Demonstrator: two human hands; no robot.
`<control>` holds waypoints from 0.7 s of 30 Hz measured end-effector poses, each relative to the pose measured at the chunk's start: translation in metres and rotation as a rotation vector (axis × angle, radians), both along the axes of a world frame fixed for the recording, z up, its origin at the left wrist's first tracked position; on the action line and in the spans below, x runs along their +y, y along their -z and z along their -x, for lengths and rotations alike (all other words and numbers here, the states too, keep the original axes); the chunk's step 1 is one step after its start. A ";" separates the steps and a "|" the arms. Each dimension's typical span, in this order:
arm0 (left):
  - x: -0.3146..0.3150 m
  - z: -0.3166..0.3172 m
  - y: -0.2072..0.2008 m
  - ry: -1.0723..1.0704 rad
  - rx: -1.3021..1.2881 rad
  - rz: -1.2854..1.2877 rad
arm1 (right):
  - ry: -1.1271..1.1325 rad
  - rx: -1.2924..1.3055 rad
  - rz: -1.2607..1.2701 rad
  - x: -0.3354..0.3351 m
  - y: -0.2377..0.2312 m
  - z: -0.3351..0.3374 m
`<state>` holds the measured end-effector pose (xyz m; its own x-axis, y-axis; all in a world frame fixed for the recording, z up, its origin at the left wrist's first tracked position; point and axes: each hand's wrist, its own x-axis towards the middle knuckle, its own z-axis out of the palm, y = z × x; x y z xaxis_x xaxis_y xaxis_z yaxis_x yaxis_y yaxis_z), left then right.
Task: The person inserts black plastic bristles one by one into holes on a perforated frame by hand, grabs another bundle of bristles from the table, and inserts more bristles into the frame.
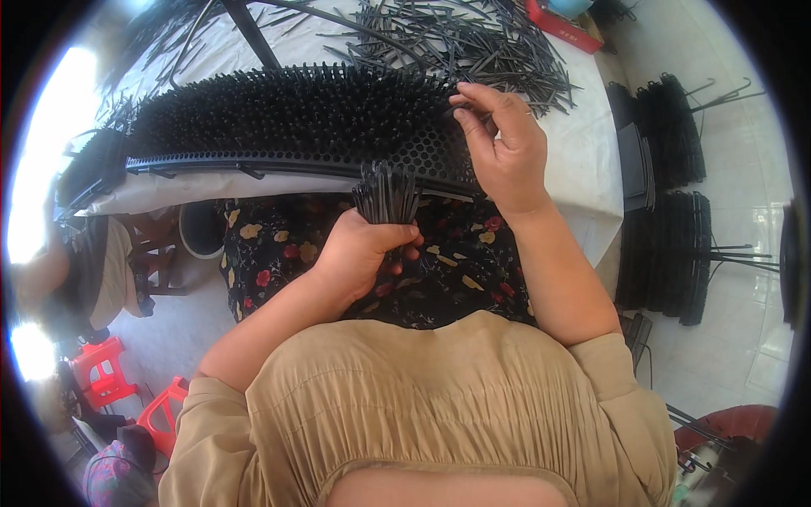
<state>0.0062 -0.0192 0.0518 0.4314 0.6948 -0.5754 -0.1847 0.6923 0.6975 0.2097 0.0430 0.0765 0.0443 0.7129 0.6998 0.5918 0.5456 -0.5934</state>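
Observation:
A long black panel (435, 156) full of round holes lies along the table's near edge. Thin black strips (296, 106) stand densely in most of it, while bare holes show along its near side and right end. My left hand (372, 245) is closed around a bundle of black strips (387, 194), held upright just in front of the panel. At the panel's right end, my right hand (507, 148) pinches what looks like one black strip between thumb and fingertips. The lower part of that strip is hidden among the standing ones.
Loose black strips (481, 42) are heaped on the white-covered table (583, 160) beyond the panel. A red box (566, 27) sits at the far right corner. Stacked black racks (667, 253) stand on the floor to the right. Another person (110, 270) and red stools (106, 372) are at left.

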 end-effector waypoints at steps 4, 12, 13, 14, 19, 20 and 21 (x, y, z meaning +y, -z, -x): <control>0.000 -0.001 0.001 -0.006 0.018 -0.010 | 0.030 -0.252 -0.145 0.012 -0.002 -0.005; 0.000 0.002 0.000 -0.058 -0.013 -0.052 | -0.128 0.182 0.425 -0.032 -0.008 0.015; 0.000 0.002 -0.002 -0.060 -0.029 -0.068 | -0.253 0.321 0.628 -0.042 -0.017 0.018; 0.000 0.001 -0.004 -0.063 -0.044 -0.084 | -0.318 0.348 0.711 -0.047 -0.016 0.018; 0.004 -0.003 -0.018 -0.027 -0.035 -0.102 | -0.344 0.570 0.848 -0.044 -0.022 0.006; 0.005 -0.003 -0.018 -0.001 -0.006 -0.084 | -0.284 0.582 0.776 -0.039 -0.021 -0.001; 0.008 0.000 -0.015 -0.001 -0.006 -0.084 | -0.224 0.609 0.643 -0.035 -0.020 -0.006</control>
